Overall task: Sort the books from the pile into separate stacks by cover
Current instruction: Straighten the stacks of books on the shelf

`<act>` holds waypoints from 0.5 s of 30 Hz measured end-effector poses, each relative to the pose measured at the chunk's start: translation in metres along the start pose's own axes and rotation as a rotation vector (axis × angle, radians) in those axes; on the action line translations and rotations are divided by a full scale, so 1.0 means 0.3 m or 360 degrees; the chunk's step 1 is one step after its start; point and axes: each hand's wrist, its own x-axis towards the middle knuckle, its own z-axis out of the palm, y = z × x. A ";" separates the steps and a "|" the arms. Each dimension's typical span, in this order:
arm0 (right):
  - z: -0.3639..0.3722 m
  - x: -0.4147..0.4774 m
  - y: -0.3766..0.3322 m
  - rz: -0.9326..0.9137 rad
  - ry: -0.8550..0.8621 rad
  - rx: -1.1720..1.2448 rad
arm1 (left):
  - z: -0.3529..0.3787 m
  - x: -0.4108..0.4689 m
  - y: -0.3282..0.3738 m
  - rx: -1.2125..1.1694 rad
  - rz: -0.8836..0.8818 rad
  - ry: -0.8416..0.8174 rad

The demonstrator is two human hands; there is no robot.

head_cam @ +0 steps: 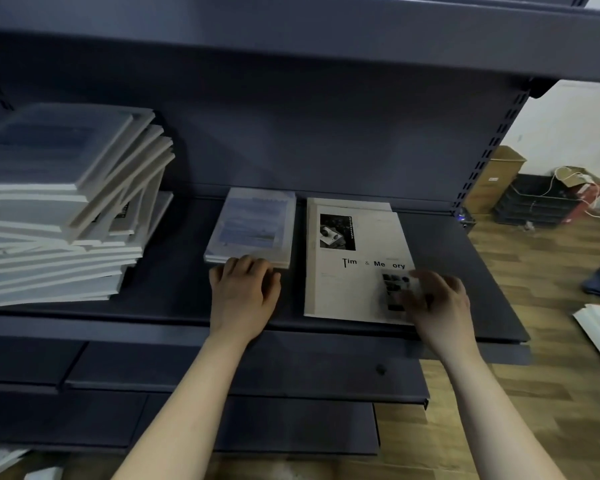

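While right hand (pixel 437 303) spreads on cream book (pixel 347 289), left hand (pixel 245 289) curled against blue-covered stack (pixel 253 223).

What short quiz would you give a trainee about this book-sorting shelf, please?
1. True or false: the unsorted pile stands to the right of both sorted stacks.
2. Which thing does the right hand touch? A the blue-cover stack; B the cream "Time & Memory" book; C the pile.
3. Fill in: the left hand meets the near edge of the ____-cover stack.
Key: 1 false, the pile stands on the left; 2 B; 3 blue.
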 end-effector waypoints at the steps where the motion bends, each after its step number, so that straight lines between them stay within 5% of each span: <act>1: -0.004 -0.006 0.000 -0.0065 -0.0058 -0.0044 | 0.001 -0.001 -0.001 -0.0007 -0.0003 0.0007; 5: -0.005 -0.027 -0.009 -0.0164 -0.0293 -0.0268 | 0.001 -0.003 -0.001 -0.0034 -0.0023 0.0004; 15: 0.046 0.031 0.032 -0.0259 -0.0124 -0.0229 | -0.004 -0.007 0.000 -0.0079 -0.0032 0.0053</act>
